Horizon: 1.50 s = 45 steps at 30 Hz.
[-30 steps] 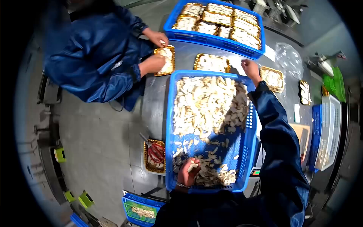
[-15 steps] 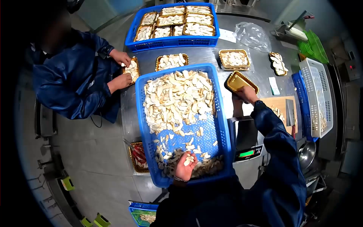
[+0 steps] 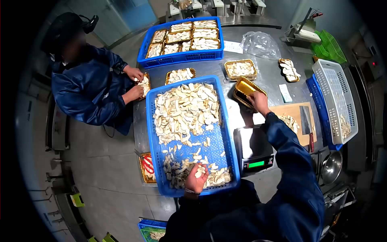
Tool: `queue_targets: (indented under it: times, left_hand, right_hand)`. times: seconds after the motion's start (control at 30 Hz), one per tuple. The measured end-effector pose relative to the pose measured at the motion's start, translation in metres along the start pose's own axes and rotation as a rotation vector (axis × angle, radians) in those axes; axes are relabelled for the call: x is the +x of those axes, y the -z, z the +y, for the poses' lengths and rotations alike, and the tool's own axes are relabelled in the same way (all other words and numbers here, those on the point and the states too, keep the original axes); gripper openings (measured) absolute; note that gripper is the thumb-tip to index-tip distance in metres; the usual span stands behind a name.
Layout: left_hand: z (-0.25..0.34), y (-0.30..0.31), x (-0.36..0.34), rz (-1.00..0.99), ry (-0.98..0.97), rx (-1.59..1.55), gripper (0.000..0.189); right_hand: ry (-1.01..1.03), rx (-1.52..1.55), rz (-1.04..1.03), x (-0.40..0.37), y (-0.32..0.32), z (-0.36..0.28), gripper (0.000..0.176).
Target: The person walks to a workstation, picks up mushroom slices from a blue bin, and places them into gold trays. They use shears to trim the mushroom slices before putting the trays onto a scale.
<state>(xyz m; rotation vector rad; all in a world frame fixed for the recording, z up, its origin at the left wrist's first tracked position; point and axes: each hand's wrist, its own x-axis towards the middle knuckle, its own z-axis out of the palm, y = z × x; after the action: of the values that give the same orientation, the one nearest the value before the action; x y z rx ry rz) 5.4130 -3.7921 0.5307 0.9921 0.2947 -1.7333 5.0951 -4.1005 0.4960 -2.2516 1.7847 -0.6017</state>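
My left hand (image 3: 195, 180) is cupped palm up over the near end of a blue crate (image 3: 150, 133), holding a few pale mushroom slices (image 3: 200, 172). Loose mushroom slices (image 3: 185, 105) are heaped in the crate's far half, and smaller pieces lie around my hand. To the right, my right hand (image 3: 260, 103) grips the rim of a golden tray (image 3: 244, 85) with nothing in it. This tray is tilted, and other tray rims show beneath it. Just below stands a black scale (image 3: 254, 145) with a lit green display.
Across the table a co-worker's hands (image 3: 135, 84) handle a filled tray. A blue crate (image 3: 181, 59) of filled trays stands at the back. A knife (image 3: 306, 123) lies on a cutting board (image 3: 278, 109) at right, near a white basket (image 3: 336, 101).
My right hand has shifted slightly left and up, and the golden tray is tipped more steeply. My left hand still holds slices in nearly the same place. The whole view has shifted a little.
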Motion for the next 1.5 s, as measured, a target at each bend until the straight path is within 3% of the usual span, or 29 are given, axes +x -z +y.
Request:
queue_targets:
  times: [0.07,0.23,0.43,0.5,0.57,0.6,0.67,0.73,0.83,0.93,1.03,1.17,1.3,1.37,1.43,1.5]
  left_hand:
    - [-0.001,-0.009,-0.004,-0.037,-0.021,-0.003,0.017]
    - [-0.012,-0.016,0.004,-0.064,-0.025,-0.001,0.015]
    - [-0.032,-0.034,0.009,-0.183,0.077,0.050,0.017]
    - [-0.037,-0.040,0.003,-0.246,0.066,0.050,0.018]
    - [-0.038,-0.049,-0.006,-0.241,0.078,0.095,0.019]
    - [-0.038,-0.051,-0.009,-0.242,0.068,0.093,0.019]
    - [-0.038,-0.051,-0.016,-0.200,0.005,0.192,0.021]
    - [-0.036,-0.048,-0.015,-0.219,0.007,0.204,0.022]
    - [-0.033,-0.048,-0.017,-0.257,0.017,0.213,0.025]
    - [-0.017,-0.055,-0.024,-0.324,-0.029,0.263,0.020]
    - [0.011,-0.038,-0.034,-0.357,-0.127,0.206,0.016]
    - [0.060,0.015,-0.047,-0.212,-0.182,-0.010,0.018]
    - [0.096,0.078,-0.046,-0.120,-0.177,-0.100,0.015]
    - [0.107,0.095,-0.036,-0.072,-0.194,-0.004,0.017]
    - [0.109,0.093,-0.034,-0.046,-0.220,0.017,0.021]
    - [0.111,0.092,-0.033,-0.040,-0.193,0.069,0.019]
  right_hand:
    - [0.167,0.021,0.081,-0.024,0.028,-0.022,0.011]
    - [0.305,-0.084,-0.072,-0.154,0.068,-0.045,0.009]
    - [0.293,-0.223,-0.268,-0.219,0.062,-0.032,0.015]
    - [0.290,-0.153,-0.223,-0.216,0.070,-0.040,0.016]
    - [0.188,0.123,-0.283,-0.207,0.087,-0.055,0.021]
    - [0.178,0.055,-0.256,-0.201,0.078,-0.051,0.026]
    - [0.232,0.175,-0.088,-0.181,0.086,-0.065,0.030]
    - [-0.046,0.638,-0.194,-0.146,0.132,-0.115,0.044]
    - [0.078,1.275,-0.093,-0.102,0.169,-0.176,0.050]
    - [0.121,1.341,-0.220,-0.090,0.199,-0.219,0.040]
    - [0.056,1.244,-0.331,-0.097,0.165,-0.229,0.027]
    - [-0.325,1.081,-0.510,-0.122,0.045,-0.205,0.026]
    - [-0.404,0.753,-0.589,-0.157,-0.048,-0.207,0.022]
    - [-0.215,0.392,-0.537,-0.165,-0.085,-0.204,0.021]
    - [-0.141,0.138,-0.338,-0.173,-0.101,-0.217,0.022]
    - [-0.166,0.158,-0.270,-0.175,-0.116,-0.227,0.026]
